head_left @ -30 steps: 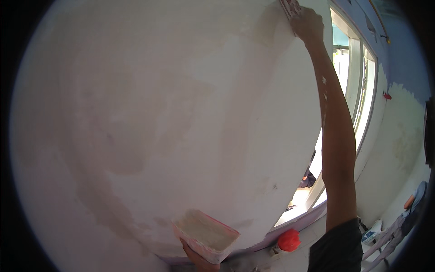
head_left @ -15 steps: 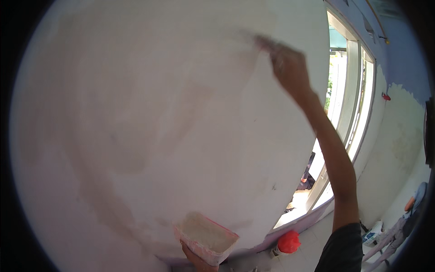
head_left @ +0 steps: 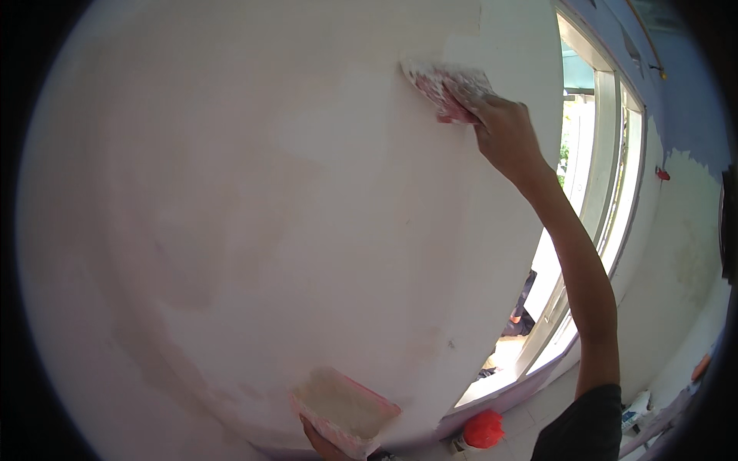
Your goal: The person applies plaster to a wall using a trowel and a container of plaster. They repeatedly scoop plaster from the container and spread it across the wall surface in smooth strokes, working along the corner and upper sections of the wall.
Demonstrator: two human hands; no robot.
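Observation:
Raised at the upper right, my right hand point(head_left: 507, 138) is closed on a putty spreader point(head_left: 446, 86). The spreader is reddish, wide and smeared with white, and it lies against or very close to the pale wall point(head_left: 323, 230). Low in the picture, my left hand point(head_left: 321, 441) grips a rectangular tub point(head_left: 360, 444) with a pinkish rim. Pale putty point(head_left: 347, 403) covers the inside of the tub. Only part of my left hand shows, under the tub's left side. Damp-looking darker patches mark the wall.
A bright window frame point(head_left: 603, 146) borders the wall on the right. Below it, on the tiled floor, stands a bucket topped with a red bag point(head_left: 483, 429). A white container point(head_left: 636, 409) stands farther right. Through the opening, part of a person point(head_left: 523, 319) shows.
The spreader was blurred and edge-on; now its broad face shows. My right hand has shifted slightly down and right in the picture. The tub remains in my left hand.

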